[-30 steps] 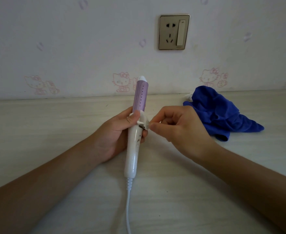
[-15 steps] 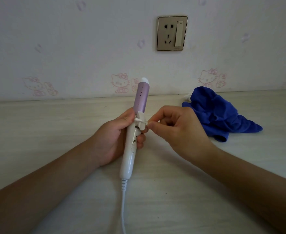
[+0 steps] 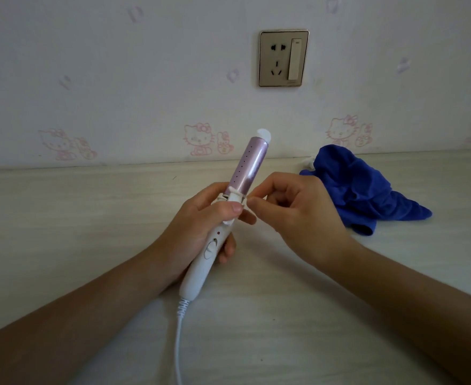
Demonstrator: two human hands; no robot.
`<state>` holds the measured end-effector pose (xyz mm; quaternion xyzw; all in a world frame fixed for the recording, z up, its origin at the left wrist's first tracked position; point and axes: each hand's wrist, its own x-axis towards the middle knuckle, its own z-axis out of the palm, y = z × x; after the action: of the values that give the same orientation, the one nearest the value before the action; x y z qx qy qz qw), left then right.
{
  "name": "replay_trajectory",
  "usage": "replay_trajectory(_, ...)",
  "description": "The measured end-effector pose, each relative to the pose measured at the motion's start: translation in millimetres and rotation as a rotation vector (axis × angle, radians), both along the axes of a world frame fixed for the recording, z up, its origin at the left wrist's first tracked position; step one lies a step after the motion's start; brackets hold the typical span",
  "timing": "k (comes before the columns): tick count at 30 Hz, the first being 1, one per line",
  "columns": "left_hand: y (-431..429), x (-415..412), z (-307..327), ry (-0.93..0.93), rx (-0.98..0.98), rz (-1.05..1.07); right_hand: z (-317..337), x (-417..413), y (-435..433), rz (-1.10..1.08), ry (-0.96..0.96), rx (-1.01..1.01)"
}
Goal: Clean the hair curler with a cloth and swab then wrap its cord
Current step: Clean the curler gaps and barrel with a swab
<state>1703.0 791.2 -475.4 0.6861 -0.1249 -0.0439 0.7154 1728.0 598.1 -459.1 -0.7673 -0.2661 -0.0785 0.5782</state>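
Observation:
My left hand (image 3: 198, 234) grips the white handle of the hair curler (image 3: 249, 165), whose purple barrel tilts up and to the right toward the wall. My right hand (image 3: 298, 218) pinches a thin white swab (image 3: 235, 192) that lies across the joint between barrel and handle. The curler's white cord (image 3: 178, 343) runs from the handle's end down off the bottom edge of the view. A crumpled blue cloth (image 3: 359, 190) lies on the table to the right, apart from both hands.
The pale wooden table (image 3: 62, 232) meets a wall with cartoon-cat wallpaper. A wall socket with a switch (image 3: 283, 58) sits above the curler. A small white object (image 3: 309, 162) peeks out behind the cloth.
The curler has turned in my left hand so its switch side faces up, and the barrel leans more to the right. The swab now lies across the joint.

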Motion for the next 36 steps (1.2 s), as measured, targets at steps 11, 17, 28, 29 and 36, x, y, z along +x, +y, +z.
replay_trajectory(11, 2, -5, 2, 0.038, 0.064, -0.040, -1, 11, -4, -0.031, -0.026, 0.017)
replay_trajectory(17, 7, -9, -1, 0.037, 0.074, -0.026, -5, 12, -1, -0.069, -0.025, -0.015)
replay_trajectory(28, -2, -3, 4, 0.051, 0.090, -0.077, 7, 27, -21, -0.174, -0.026, 0.030)
replay_trajectory(29, -1, -3, 5, 0.055, 0.090, -0.080, 8, 31, -24, -0.194, -0.024, 0.038)
replay_trajectory(36, -5, -4, 5, 0.053, 0.114, -0.121, 12, 35, -32, -0.255, -0.032, 0.065)
